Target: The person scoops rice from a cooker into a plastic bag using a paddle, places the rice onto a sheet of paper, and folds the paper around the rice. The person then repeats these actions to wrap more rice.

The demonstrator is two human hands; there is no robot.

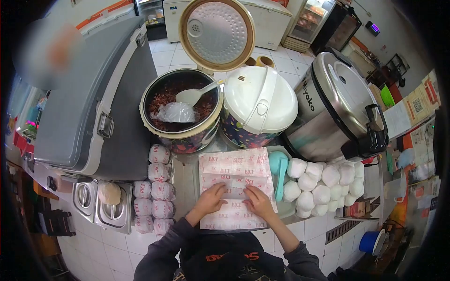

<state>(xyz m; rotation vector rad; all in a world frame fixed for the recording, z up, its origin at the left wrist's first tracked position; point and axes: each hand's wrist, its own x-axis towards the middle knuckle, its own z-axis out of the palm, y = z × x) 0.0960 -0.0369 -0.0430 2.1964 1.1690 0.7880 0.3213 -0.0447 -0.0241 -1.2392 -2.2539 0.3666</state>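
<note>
In front of me lies a stack of wrapping paper printed with red "RICE" lettering. A whitish, partly see-through sheet or fold sits between my fingertips at the middle of the stack; its contents are hard to make out. My left hand pinches the paper at the left side of that fold, fingers curled. From the right, my right hand pinches it likewise, thumb below and fingers above. Just past the right side of the stack rests a teal scoop.
Wrapped rice bundles are stacked left, white-wrapped balls piled right. Behind stand an open cooker of dark reddish rice with a paddle, a closed white-lidded cooker and a large steel cooker. A grey cooler box stands left.
</note>
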